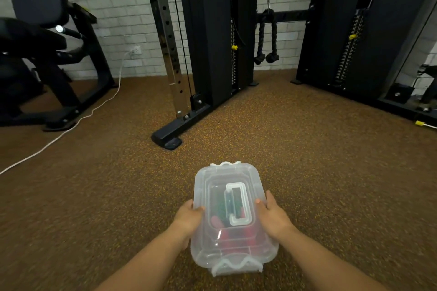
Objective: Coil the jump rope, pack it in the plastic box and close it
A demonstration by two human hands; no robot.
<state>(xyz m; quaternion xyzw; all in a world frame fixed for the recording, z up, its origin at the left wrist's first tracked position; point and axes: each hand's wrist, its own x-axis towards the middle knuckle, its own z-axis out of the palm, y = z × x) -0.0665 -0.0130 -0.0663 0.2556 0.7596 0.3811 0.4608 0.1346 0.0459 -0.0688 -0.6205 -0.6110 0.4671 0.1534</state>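
Gripping plastic box (pixel 233 215) between both hands, fingers (pixel 259 204) on lid edges

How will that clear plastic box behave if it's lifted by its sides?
The plastic box looks thin-walled, so it may flex under both hands. Probably light: only the jump rope shows inside. Its smooth sides could slip.
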